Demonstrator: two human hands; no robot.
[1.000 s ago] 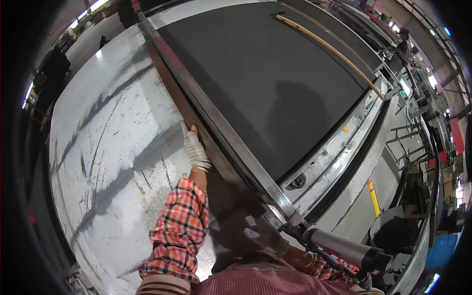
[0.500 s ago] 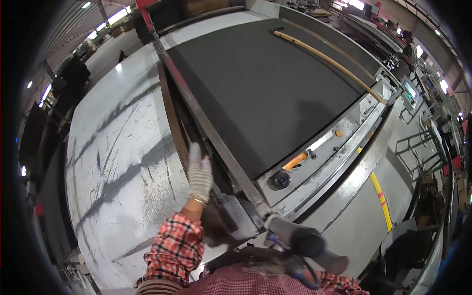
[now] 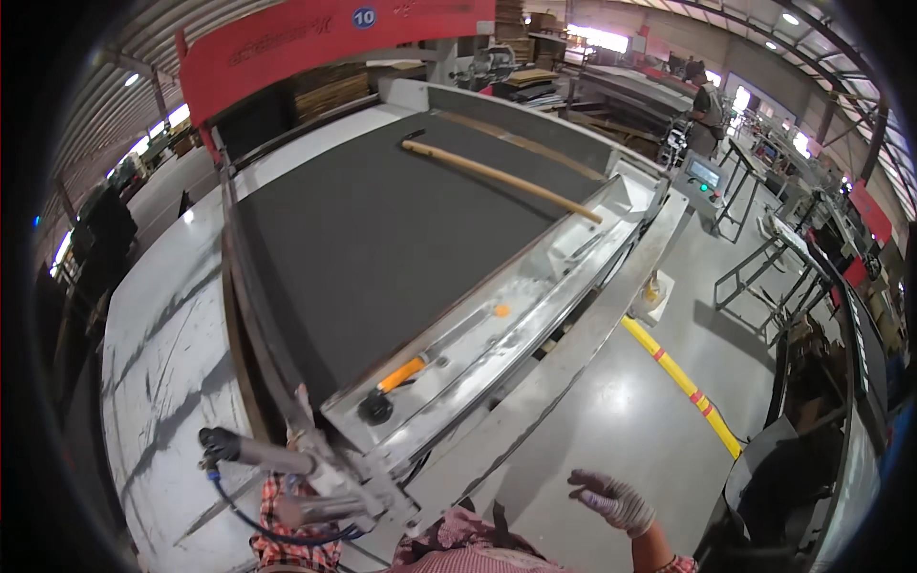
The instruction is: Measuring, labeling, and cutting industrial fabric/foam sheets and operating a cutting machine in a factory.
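My right hand wears a light knit glove. It hangs over the grey floor at the lower right with its fingers stretched out and nothing in them. My left hand is mostly hidden behind a metal cylinder with a blue hose at the near corner of a large machine; only a sliver shows beside the frame bar, so I cannot make out its fingers. Beyond it a dark grey sheet covers the machine bed. A long wooden stick lies across its far right part. An orange-handled tool rests on the metal ledge.
A scuffed white table adjoins the machine on the left. To the right stand a control box with a screen and metal racks. A yellow strip with red bands runs along the floor. A person stands far back.
The view has swung right and up. My right hand has come into sight at the lower right. My left hand, earlier plainly visible beside the frame bar, is now largely behind the cylinder.
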